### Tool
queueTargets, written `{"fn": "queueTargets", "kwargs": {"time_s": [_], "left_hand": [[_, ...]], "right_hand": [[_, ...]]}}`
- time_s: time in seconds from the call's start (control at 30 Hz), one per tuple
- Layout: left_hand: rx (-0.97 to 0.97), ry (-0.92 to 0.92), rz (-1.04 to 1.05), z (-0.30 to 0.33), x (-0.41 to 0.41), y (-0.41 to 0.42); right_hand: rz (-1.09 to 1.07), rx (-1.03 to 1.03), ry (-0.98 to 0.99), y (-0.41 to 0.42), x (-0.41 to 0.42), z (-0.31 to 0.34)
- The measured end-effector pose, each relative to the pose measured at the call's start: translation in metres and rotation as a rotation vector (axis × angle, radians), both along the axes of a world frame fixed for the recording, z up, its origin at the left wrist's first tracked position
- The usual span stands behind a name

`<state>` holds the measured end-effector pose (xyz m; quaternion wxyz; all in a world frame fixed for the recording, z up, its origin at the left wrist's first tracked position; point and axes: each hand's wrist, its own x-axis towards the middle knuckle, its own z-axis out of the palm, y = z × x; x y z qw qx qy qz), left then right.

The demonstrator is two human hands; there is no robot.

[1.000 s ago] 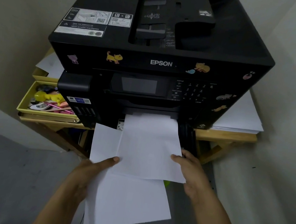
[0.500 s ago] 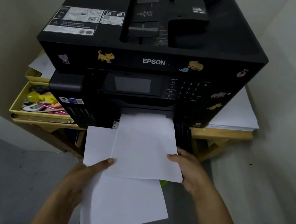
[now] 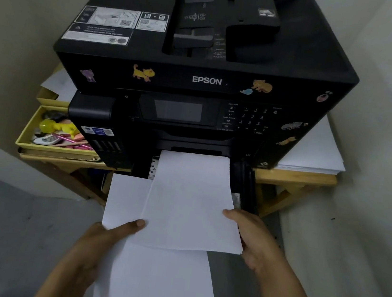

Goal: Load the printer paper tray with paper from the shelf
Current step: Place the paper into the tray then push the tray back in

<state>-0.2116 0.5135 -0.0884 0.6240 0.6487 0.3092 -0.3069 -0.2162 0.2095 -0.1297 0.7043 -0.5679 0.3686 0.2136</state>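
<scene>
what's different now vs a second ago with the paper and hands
Very little. The upper paper stack sits slightly deeper in the printer opening; the view also shifted, so this is uncertain. The right hand keeps its grip on that stack's right edge, and the left hand still pinches the lower sheets with its thumb on top. Nothing was let go. The spare paper pile beside the printer is unchanged.

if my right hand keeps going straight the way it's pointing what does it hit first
Probably the black paper tray sticking out of the printer; the right hand holding the paper points at its right side, though depth is unclear.
</scene>
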Motion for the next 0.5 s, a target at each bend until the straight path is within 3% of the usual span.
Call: {"fn": "queueTargets", "kwargs": {"time_s": [0.5], "left_hand": [[0.072, -0.063, 0.010, -0.008, 0.006, -0.013]], "right_hand": [[-0.026, -0.122, -0.036, -0.003, 0.014, -0.013]]}}
